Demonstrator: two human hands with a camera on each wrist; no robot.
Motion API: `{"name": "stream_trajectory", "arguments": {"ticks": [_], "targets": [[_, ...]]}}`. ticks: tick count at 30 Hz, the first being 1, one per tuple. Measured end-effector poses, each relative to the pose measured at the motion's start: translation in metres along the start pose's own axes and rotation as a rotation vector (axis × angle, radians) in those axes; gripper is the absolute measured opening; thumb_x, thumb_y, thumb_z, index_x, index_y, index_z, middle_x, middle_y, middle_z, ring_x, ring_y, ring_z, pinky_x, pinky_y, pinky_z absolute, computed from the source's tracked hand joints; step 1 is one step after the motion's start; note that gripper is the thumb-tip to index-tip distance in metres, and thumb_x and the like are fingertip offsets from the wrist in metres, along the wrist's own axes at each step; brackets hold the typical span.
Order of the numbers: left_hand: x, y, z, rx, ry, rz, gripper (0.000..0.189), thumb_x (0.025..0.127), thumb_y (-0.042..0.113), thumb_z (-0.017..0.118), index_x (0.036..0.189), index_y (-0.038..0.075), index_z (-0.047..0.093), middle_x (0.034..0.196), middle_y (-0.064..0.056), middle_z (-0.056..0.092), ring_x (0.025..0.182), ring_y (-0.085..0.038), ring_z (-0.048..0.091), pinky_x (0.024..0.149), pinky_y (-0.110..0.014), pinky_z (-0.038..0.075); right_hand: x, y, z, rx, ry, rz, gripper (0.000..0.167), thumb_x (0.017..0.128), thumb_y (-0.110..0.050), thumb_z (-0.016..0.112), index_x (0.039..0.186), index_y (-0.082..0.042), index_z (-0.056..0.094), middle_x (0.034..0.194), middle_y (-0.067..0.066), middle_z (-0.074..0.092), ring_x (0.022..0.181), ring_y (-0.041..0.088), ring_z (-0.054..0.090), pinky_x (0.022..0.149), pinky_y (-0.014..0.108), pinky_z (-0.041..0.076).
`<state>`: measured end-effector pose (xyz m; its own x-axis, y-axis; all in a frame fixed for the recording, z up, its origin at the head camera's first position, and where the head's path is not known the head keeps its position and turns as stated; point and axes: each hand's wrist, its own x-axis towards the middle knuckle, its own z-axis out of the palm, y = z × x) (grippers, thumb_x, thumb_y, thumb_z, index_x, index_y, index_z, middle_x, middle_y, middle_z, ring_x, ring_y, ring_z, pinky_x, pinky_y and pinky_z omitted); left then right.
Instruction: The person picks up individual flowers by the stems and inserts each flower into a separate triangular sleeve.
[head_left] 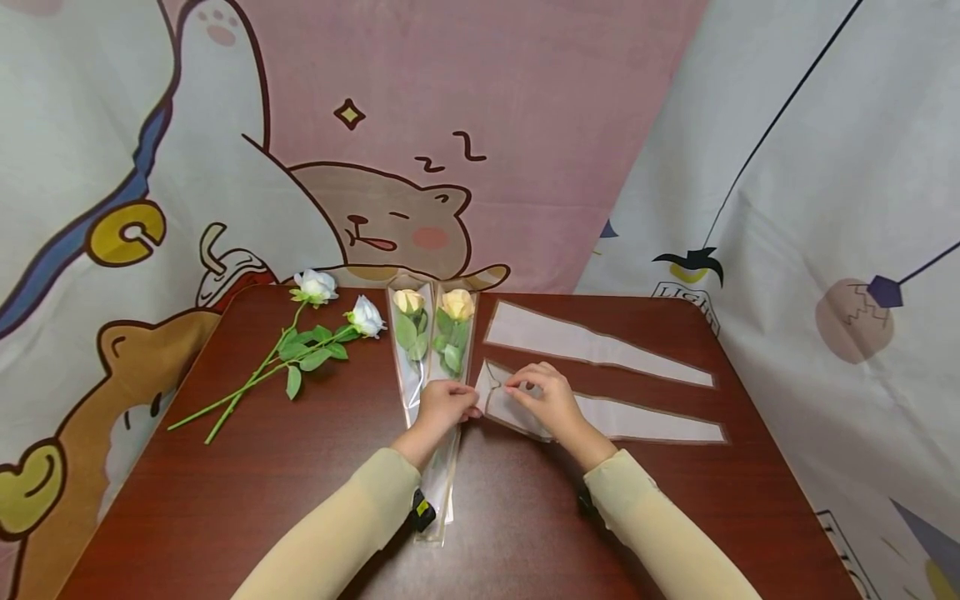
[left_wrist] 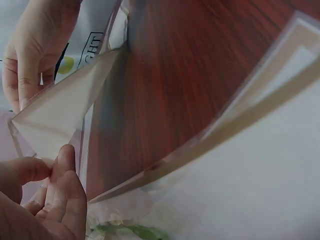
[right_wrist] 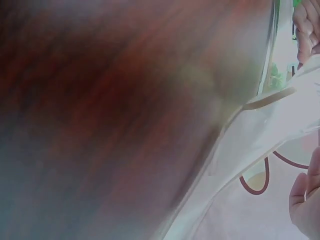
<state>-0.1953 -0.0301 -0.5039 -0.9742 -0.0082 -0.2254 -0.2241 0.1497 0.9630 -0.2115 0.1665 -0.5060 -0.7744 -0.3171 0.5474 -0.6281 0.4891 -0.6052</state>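
While both hands work at the near wrapping sleeve (head_left: pixel 514 412), its wide mouth faces left and is lifted, and its narrow end lies to the right on the brown bench (head_left: pixel 217 500). The left hand (head_left: pixel 447 404) pinches a corner of that mouth between thumb and fingers, as the left wrist view shows up close. The right hand (head_left: pixel 551 403) has thumb and forefinger brought together on the mouth's upper edge. The far wrapping sleeve (head_left: pixel 585 335), white with a brownish border, lies flat behind, likewise narrowing to the right.

Just left of the near wrapping sleeve, two yellow roses (head_left: pixel 457 305) lie side by side in clear wrappers (head_left: pixel 437 533), heads toward the wall, and the left hand is over the lower part of them. Farther left, two white roses (head_left: pixel 315 287) rest unwrapped, their green stems crossing.

Writing appears on the wall cloth (head_left: pixel 555 83): beyond the bench's far right edge stands a boxed label reading "LIGHT" (head_left: pixel 681 291) in capitals, its lower part hidden by the bench, and the left wrist view catches only "GHT". Two letters "Z" (head_left: pixel 469 147) float above the printed sleeping cat (head_left: pixel 408 218). Another boxed label (head_left: pixel 842 546), at lower right, is too cut off to read.
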Motion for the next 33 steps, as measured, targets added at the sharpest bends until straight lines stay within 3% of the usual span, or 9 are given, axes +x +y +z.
{"name": "stream_trajectory", "arguments": {"ticks": [4, 10, 18, 25, 33], "targets": [[-0.001, -0.002, -0.001, 0.026, -0.003, 0.000, 0.017, 0.082, 0.003, 0.062, 0.092, -0.008, 0.069, 0.070, -0.018, 0.071, 0.052, -0.009, 0.064, 0.047, -0.017, 0.049, 0.001, -0.001, -0.002, 0.026, 0.021, -0.003, 0.006, 0.077, -0.008, 0.076, 0.082, -0.011, 0.074, 0.082, 0.001, 0.069, 0.073, 0.018, 0.054, 0.062, 0.037, 0.046], [-0.002, 0.000, -0.001, 0.003, -0.013, -0.052, 0.017, 0.081, 0.006, 0.065, 0.093, -0.005, 0.070, 0.074, -0.018, 0.071, 0.058, -0.014, 0.068, 0.049, -0.018, 0.050, 0.002, -0.003, -0.005, 0.033, 0.013, 0.023, 0.004, 0.083, -0.012, 0.071, 0.084, -0.008, 0.072, 0.087, 0.001, 0.068, 0.076, 0.016, 0.053, 0.065, 0.035, 0.045], [0.000, 0.002, 0.000, 0.009, -0.005, 0.000, 0.016, 0.081, 0.007, 0.068, 0.091, -0.004, 0.070, 0.069, -0.012, 0.071, 0.053, -0.006, 0.063, 0.052, -0.020, 0.053, 0.002, -0.004, -0.005, 0.012, -0.035, -0.029, 0.004, 0.082, -0.008, 0.071, 0.085, -0.011, 0.071, 0.088, 0.000, 0.068, 0.075, 0.017, 0.054, 0.064, 0.036, 0.045], [-0.003, 0.001, -0.004, 0.024, 0.021, -0.010, 0.013, 0.079, 0.004, 0.068, 0.088, -0.005, 0.070, 0.067, -0.010, 0.070, 0.052, -0.008, 0.063, 0.054, -0.027, 0.056, 0.000, -0.004, -0.007, -0.005, -0.007, 0.025, 0.004, 0.085, -0.010, 0.069, 0.088, -0.012, 0.070, 0.089, -0.001, 0.068, 0.078, 0.014, 0.052, 0.066, 0.039, 0.046], [-0.007, 0.013, -0.014, -0.039, -0.019, -0.014, 0.021, 0.081, 0.012, 0.073, 0.094, -0.003, 0.071, 0.079, -0.016, 0.072, 0.059, -0.012, 0.067, 0.064, -0.036, 0.059, 0.002, -0.004, -0.011, -0.022, 0.004, -0.005, 0.003, 0.084, -0.010, 0.069, 0.087, -0.012, 0.070, 0.088, -0.001, 0.067, 0.077, 0.014, 0.052, 0.065, 0.029, 0.043]]}}
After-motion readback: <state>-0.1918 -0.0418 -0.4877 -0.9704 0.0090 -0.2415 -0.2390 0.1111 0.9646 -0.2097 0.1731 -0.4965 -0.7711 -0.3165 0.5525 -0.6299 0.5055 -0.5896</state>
